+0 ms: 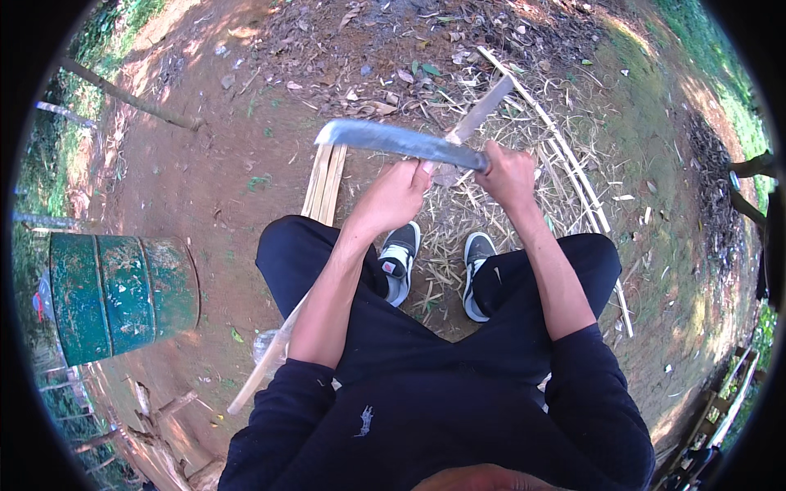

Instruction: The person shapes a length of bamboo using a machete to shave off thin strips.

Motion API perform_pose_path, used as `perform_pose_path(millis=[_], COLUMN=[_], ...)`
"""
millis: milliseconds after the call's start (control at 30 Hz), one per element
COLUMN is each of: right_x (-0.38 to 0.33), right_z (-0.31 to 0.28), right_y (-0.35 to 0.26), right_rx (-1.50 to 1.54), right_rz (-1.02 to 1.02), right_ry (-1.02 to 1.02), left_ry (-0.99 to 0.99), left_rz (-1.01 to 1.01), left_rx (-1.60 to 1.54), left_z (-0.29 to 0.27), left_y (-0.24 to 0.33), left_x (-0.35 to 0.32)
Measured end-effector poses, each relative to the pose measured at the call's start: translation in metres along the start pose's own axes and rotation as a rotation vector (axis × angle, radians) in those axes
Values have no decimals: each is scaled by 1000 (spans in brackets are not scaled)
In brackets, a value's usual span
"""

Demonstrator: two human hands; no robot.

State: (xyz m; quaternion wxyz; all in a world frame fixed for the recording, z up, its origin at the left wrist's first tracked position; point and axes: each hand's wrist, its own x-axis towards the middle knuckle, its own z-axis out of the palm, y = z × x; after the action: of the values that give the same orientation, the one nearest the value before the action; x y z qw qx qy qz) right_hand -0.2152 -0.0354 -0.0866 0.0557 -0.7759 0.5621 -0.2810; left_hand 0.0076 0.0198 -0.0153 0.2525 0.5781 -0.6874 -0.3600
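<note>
Hands are both clamping: right hand (pixel 509 173) is gripping a machete (pixel 397 140) by its handle, left hand (pixel 399 196) is holding a bamboo strip (pixel 481 109) beneath the blade, above shavings (pixel 458 237).

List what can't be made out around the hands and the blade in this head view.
- Knife handle: hidden inside the right hand; only the blade shows.
- Bamboo strip: its near end disappears behind the blade and the left hand, so the left hand's grip on it can't be confirmed.
- Long strip by the left leg: its upper part is covered by the left arm.
- Green drum: contents out of sight.
</note>
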Motion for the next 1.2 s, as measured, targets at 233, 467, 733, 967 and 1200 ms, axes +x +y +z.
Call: perform_pose_path(millis=[233,467,733,967,1200], right_x=[22,11,-2,-1,5], right_z=[-53,-37,-15,1,10], right_y=[144,8,-43,-40,5], right_rx=[-169,290,105,50,-63], right_rz=[788,354,-104,-159,-152], right_ry=[278,68,10,28,116], left_ry=[93,-82,-49,28,-31], left_rz=[-130,-328,-127,-10,-36], left_rx=[-61,-444,-238,-138,46], left_z=[-23,-24,-16,-9,-8], left_y=[-28,1,-8,-7,12], left_x=[-13,-7,-3,-4,7])
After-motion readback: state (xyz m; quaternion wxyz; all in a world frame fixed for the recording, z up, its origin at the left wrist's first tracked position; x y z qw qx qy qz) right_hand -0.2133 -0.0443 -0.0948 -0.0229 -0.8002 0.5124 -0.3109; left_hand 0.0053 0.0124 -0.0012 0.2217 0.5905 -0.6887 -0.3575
